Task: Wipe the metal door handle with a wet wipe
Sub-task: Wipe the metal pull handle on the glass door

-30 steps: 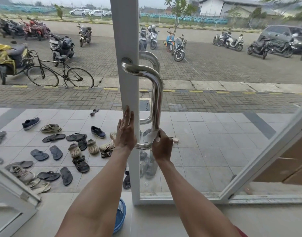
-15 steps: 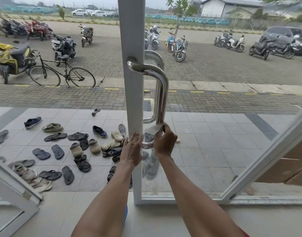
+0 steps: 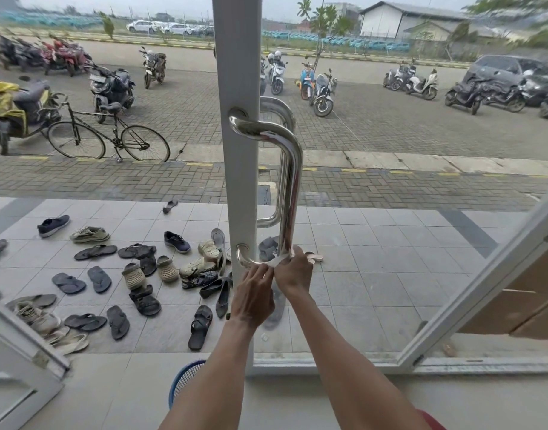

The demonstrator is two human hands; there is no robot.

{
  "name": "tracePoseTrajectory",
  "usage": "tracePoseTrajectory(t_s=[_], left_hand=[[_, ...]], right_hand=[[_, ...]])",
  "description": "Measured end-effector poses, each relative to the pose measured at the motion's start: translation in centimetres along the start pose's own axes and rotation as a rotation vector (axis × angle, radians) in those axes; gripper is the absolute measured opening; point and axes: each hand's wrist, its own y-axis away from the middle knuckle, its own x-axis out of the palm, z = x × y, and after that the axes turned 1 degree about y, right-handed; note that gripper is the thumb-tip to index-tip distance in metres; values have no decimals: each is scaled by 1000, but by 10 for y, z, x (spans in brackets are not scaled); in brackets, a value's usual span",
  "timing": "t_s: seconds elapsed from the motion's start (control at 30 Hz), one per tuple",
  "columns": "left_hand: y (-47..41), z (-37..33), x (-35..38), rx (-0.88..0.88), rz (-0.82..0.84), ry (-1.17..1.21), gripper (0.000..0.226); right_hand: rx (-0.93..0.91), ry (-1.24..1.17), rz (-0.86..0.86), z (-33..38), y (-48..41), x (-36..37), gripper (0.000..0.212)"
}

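A shiny metal door handle (image 3: 292,181) runs down the white door frame (image 3: 238,72), bending back into the frame at top and bottom. A thin white wet wipe (image 3: 280,259) is draped around the handle's lower bend. My right hand (image 3: 294,273) grips the wipe at the right of the bend. My left hand (image 3: 255,293) sits just below the bend, and its fingertips pinch the wipe's left end. Both hands touch each other under the handle.
A second handle (image 3: 278,119) shows through the glass on the far side. Several sandals and shoes (image 3: 136,274) lie on the tiled porch outside. A blue basket (image 3: 184,378) stands on the floor by my left forearm. An open door leaf (image 3: 483,274) slants at the right.
My left hand left the door frame, dropped down and came across to the wipe under the handle's lower bend. My right hand stayed at the bend, holding the wipe.
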Motion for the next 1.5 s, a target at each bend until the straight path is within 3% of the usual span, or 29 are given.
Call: tracePoseTrajectory(t_s=[0.17, 0.33, 0.47, 0.67, 0.77, 0.87, 0.97, 1.13, 1.33, 1.5], left_hand=[[-3, -7, 0, -6, 65, 73, 69], [-4, -22, -3, -36, -9, 208, 73], [-13, -27, -3, -231, -26, 288, 77], [-37, -35, 0, -393, -42, 283, 41], [-47, -35, 1, -453, -48, 304, 22], [-50, -32, 6, -462, -15, 171, 17], [-43, -21, 7, -526, 17, 71, 16], [-42, 1, -6, -392, 185, -364, 25], [-41, -26, 9, -265, 48, -281, 15], [-34, 8, -1, -220, 221, -466, 42]], right_hand=[[95, -173, 35, -2, 9, -4, 42], [82, -246, 33, 0, 21, -10, 49], [127, -299, 40, -1, 24, -14, 59], [88, -229, -57, 3, 22, -26, 59], [82, -172, -140, 5, 15, -29, 40], [26, -215, -191, 6, 8, -32, 31], [-85, -277, -176, 13, 5, -37, 35], [-228, -303, -136, 23, -2, -40, 33], [-269, -276, -157, 20, -3, -37, 27], [-259, -294, -204, 20, -4, -30, 26]])
